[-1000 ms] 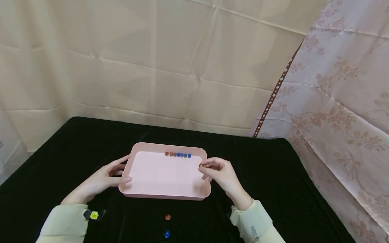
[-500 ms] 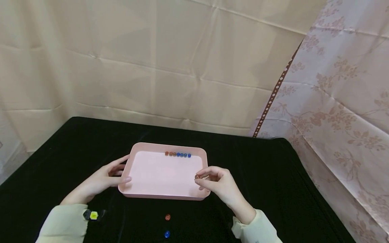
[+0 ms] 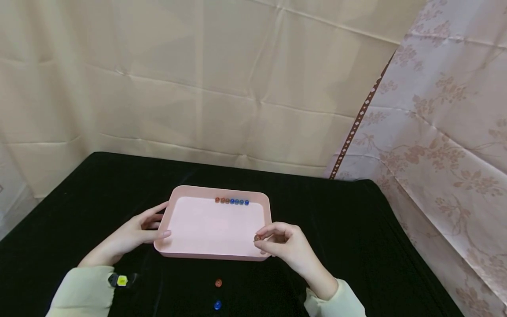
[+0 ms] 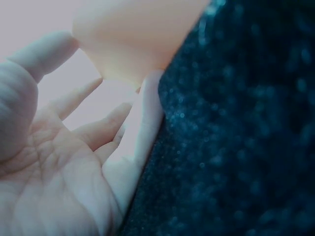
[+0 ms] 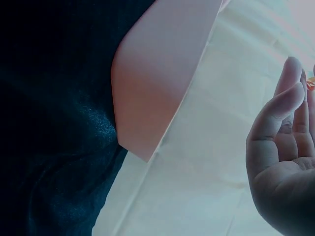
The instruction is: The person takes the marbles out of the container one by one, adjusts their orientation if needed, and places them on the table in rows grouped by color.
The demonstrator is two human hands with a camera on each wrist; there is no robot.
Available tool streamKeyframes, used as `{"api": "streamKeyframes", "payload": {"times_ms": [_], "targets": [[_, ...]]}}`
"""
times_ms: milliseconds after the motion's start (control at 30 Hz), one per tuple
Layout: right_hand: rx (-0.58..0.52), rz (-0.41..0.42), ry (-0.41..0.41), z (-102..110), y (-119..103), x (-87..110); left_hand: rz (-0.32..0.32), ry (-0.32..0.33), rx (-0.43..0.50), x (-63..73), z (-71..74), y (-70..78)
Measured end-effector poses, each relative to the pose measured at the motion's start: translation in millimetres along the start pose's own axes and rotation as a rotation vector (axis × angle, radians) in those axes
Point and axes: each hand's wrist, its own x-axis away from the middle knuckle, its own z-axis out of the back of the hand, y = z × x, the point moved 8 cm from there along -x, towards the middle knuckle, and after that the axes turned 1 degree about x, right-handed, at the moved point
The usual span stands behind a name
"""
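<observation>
A pale pink rectangular tray (image 3: 214, 255) lies on the black cloth. My left hand (image 3: 132, 235) holds its left end, thumb lapping over the rim and fingers against the outer wall; the left wrist view shows the fingertips at the tray's wall (image 4: 128, 44). Over the tray's near right corner, my right hand (image 3: 287, 244) pinches an orange-brown glass marble (image 3: 257, 238) between thumb and fingertips. A bit of that orange marble (image 5: 310, 83) shows at the edge of the right wrist view. Along the tray's far side runs a row of three orange marbles (image 3: 222, 200) and several blue marbles (image 3: 239, 202).
In front of the tray, one orange marble (image 3: 218, 283) and one blue marble (image 3: 217, 304) lie on the black cloth (image 3: 119, 185). A cream curtain (image 3: 178, 88) hangs behind the table, a floral curtain (image 3: 447, 132) on the right.
My right hand has come nearer and slightly left, from the tray's right rim to over its near right corner, still pinching the marble. The left hand and the row of marbles stay put.
</observation>
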Motion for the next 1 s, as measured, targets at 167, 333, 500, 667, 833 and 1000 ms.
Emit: {"api": "streamKeyframes", "payload": {"times_ms": [167, 333, 500, 667, 833, 1000], "targets": [[0.028, 0.001, -0.022, -3.2, 3.0, 3.8, -0.001, 0.002, -0.001, -0.1, -0.2, 0.7], [0.024, 0.021, -0.045, -8.5, 3.5, 7.4, 0.004, 0.0, -0.002, -0.2, -0.4, -0.5], [0.024, 0.028, -0.061, -12.7, 1.9, 11.4, 0.002, -0.001, 0.001, -0.9, -0.2, -1.5], [0.025, 0.023, -0.062, -16.6, -1.0, 15.0, 0.006, -0.001, 0.0, -1.4, 0.0, -2.3], [0.045, -0.004, -0.065, -20.6, -0.4, 16.6, 0.004, -0.007, 0.0, -1.3, 0.2, -1.9], [0.05, -0.013, -0.075, -23.8, 3.0, 17.1, 0.0, -0.012, 0.002, -1.1, 0.1, -1.3]]}}
